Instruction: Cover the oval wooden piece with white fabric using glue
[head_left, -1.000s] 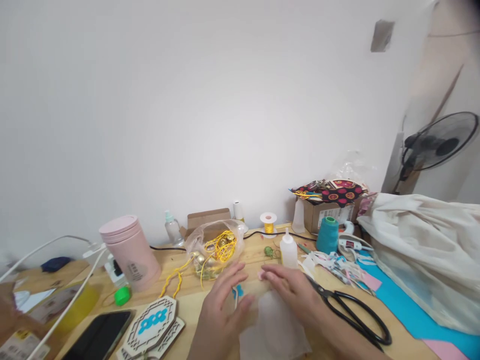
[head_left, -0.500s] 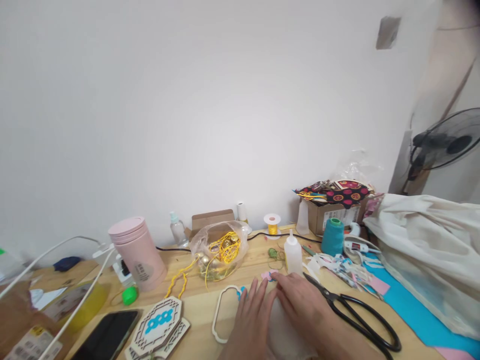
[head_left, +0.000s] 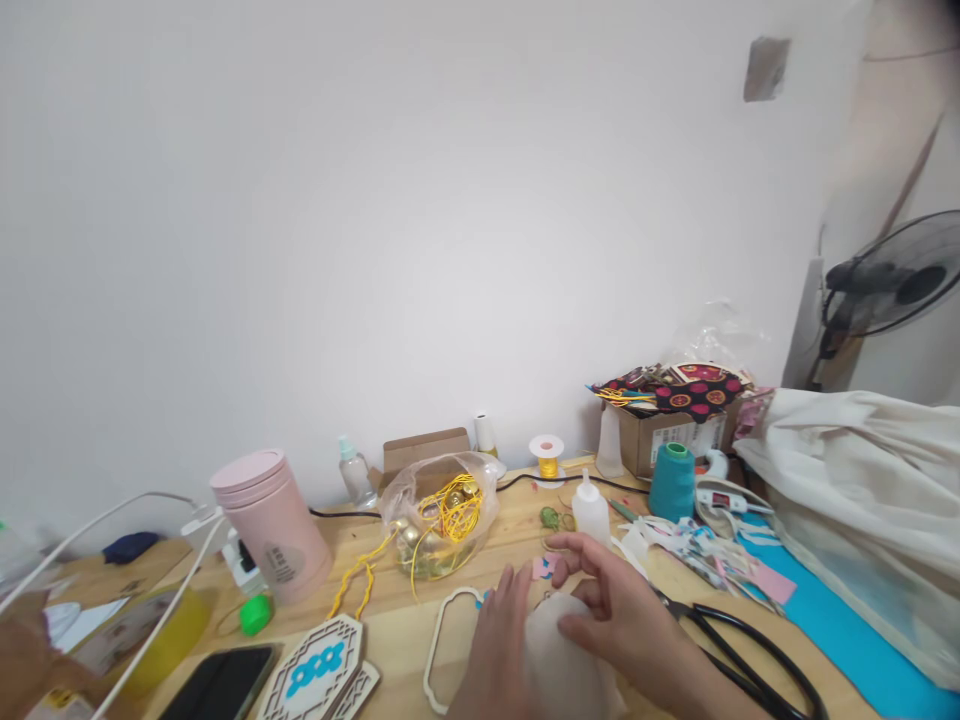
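Observation:
My left hand lies with its fingers stretched out, against the left side of a whitish rounded piece; what that piece is I cannot make out. Over its right side, my right hand is open, thumb and fingers apart and slightly bent. Just beyond the fingertips is a small scrap of pink paper with blue bits on it. A pale wooden frame outline lies left of my left hand, with a bit of blue near its upper right. Black-handled scissors lie to the right, partly behind my right forearm.
A white squeeze bottle stands beyond my right hand, near a teal thread cone and paper scraps. A plastic bag holds yellow cord and bells. Leftward are octagonal wooden pieces, a phone and a pink canister.
My right hand has lifted and spread its fingers, and its thumb now shows. More of the whitish piece and the pink scrap is visible. My left hand stays nearly in place.

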